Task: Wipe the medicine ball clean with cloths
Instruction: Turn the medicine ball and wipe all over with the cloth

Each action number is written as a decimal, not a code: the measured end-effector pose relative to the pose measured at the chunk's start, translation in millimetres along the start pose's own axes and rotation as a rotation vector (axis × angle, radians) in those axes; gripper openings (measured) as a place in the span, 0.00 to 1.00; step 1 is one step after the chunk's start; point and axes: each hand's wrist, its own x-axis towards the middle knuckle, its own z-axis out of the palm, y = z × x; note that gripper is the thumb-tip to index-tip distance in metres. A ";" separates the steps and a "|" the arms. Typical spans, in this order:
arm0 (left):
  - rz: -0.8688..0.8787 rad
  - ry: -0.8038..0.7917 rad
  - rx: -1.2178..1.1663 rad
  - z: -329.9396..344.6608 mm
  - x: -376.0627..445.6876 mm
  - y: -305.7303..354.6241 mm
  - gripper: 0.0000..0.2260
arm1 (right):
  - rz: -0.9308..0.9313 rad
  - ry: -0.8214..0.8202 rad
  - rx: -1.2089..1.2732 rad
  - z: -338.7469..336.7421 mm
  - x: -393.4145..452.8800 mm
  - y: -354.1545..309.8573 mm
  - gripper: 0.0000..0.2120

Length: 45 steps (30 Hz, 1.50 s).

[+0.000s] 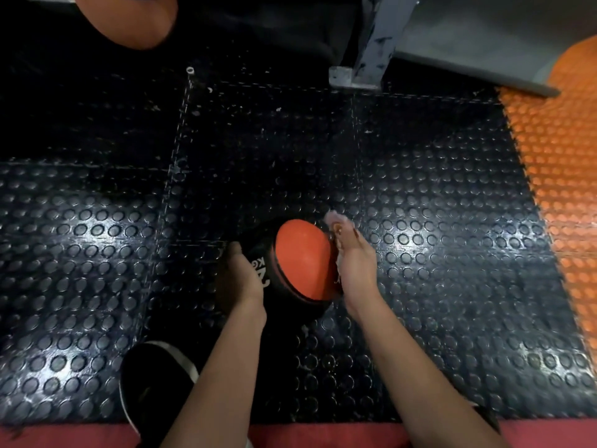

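- Left hand (240,274): fingers curled round the ball's left side, forearm reaching forward.
- Right hand (353,261): opposite the left, palm turned inward, fingers apparently pressing a cloth; motion blur hides the grip.

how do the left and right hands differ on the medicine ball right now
The left hand grips the medicine ball bare, on its black side by the white lettering; the right hand lies against its orange side. The left hand holds no cloth; the right hand presses a pale cloth to the ball. The left hand sits in shadow, the right is lit. Both touch the ball from opposite sides.
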 end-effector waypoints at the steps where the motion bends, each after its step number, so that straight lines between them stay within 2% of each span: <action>1: 0.044 0.001 0.037 1.7 -2.6 -1.3 0.30 | -0.070 -0.025 -0.037 3.1 -0.5 -8.3 0.14; 5: 0.248 -0.031 0.232 5.5 -16.5 12.7 0.22 | -0.275 -0.154 -0.357 9.3 -6.0 -9.9 0.14; 7: 0.294 -0.109 0.297 6.9 -15.4 20.5 0.21 | -0.269 -0.152 -0.300 0.9 -1.7 3.6 0.16; 9: 0.318 -0.190 0.338 6.9 -10.8 27.5 0.21 | -0.001 -0.132 -0.147 -8.0 4.1 11.6 0.17; 11: 0.316 -0.242 0.365 5.5 -3.2 31.8 0.18 | 0.306 -0.114 -0.114 -12.0 7.5 21.2 0.19; 13: 0.301 -0.270 0.365 5.8 0.2 35.9 0.15 | 0.402 -0.111 -0.111 -12.2 9.1 24.2 0.18; 15: 0.285 -0.255 0.348 6.1 3.8 36.4 0.12 | 0.244 -0.059 -0.093 -7.5 0.3 18.4 0.17; 17: 0.279 -0.250 0.357 7.9 4.8 37.5 0.12 | -0.040 -0.016 -0.078 -0.2 -11.7 10.8 0.15; 20: 0.295 -0.259 0.385 10.8 2.8 40.0 0.12 | -0.331 -0.061 -0.246 7.0 -22.5 8.5 0.16; 22: 0.287 -0.274 0.405 10.2 4.1 40.3 0.13 | -0.289 -0.091 -0.205 5.7 -11.1 14.8 0.16; 25: 0.305 -0.288 0.431 10.8 2.3 41.6 0.14 | 0.034 -0.116 -0.159 -1.4 15.1 10.5 0.17; 27: 0.322 -0.296 0.452 11.2 -0.3 42.3 0.14 | 0.151 -0.166 -0.226 -3.0 29.6 -3.1 0.16; 29: 0.349 -0.302 0.462 10.7 1.1 43.3 0.14 | 0.078 -0.177 -0.272 5.1 28.2 -18.9 0.15; 33: 0.358 -0.301 0.457 11.1 6.6 42.9 0.16 | -0.285 -0.237 -0.427 32.3 1.6 -22.2 0.16; 34: 0.335 -0.295 0.452 12.4 7.7 41.9 0.17 | -0.362 -0.202 -0.497 32.9 -1.3 -16.8 0.16; 35: 0.314 -0.281 0.441 13.6 9.4 41.0 0.18 | -0.361 -0.155 -0.501 31.1 0.1 -12.9 0.16; 37: 0.297 -0.243 0.425 16.6 10.4 41.8 0.19 | -0.197 -0.127 -0.422 25.2 14.4 -11.3 0.16; 41: 0.303 -0.252 0.419 16.4 13.5 40.1 0.20 | 0.138 -0.188 -0.354 13.3 42.1 -13.5 0.13; 43: 0.343 -0.280 0.450 11.0 12.7 40.7 0.20 | 0.283 -0.208 -0.274 6.5 45.5 -5.5 0.16; 45: 0.412 -0.305 0.503 10.1 8.2 44.5 0.22 | 0.372 -0.184 -0.161 -3.0 46.4 9.8 0.14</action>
